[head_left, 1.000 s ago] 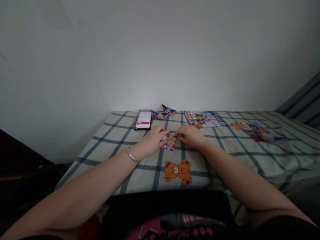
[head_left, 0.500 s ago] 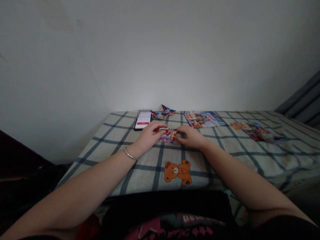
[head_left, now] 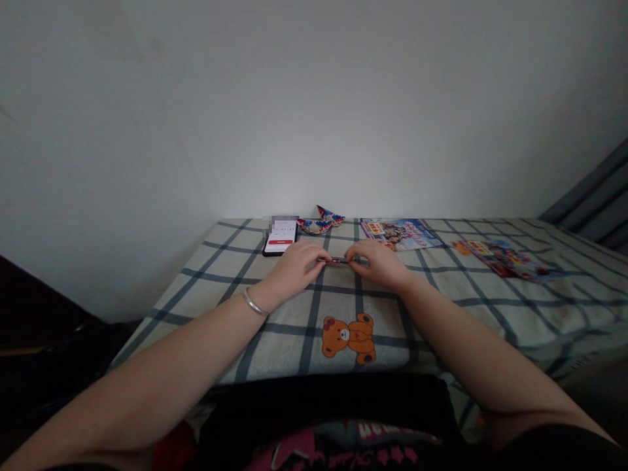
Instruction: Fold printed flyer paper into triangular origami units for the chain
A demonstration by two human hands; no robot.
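Grey wall (head_left: 314, 118), checked cloth (head_left: 223, 256), and a small printed paper (head_left: 337, 260) pinched at both ends

Dark blue-grey lines crossed the cloth, which ran back to the foot of the wall. Above its middle I had the paper turned almost edge-on, so that it showed only as a thin, darkish strip with a little red and white along it. My left hand (head_left: 298, 263) was clamped on its left end and my right hand (head_left: 375, 263) on its right end, thumbs on the near side. The strip spanned the gap between the two grips, roughly level, its middle uncovered. I could not tell whether its lower edge touched the cloth.

Just beyond my left hand lay a black-edged phone (head_left: 281, 241), a red bar on its lit screen. To the phone's right, near the wall, sat a folded, pointed ornament (head_left: 321, 222) in red, blue and white. Two colourful flyers (head_left: 407, 234) lay flat farther right, one near my right hand, the other well apart from it. On the near side the cloth bore an orange teddy-bear print (head_left: 348, 337), and a silver bangle (head_left: 255, 303) circled my left wrist.
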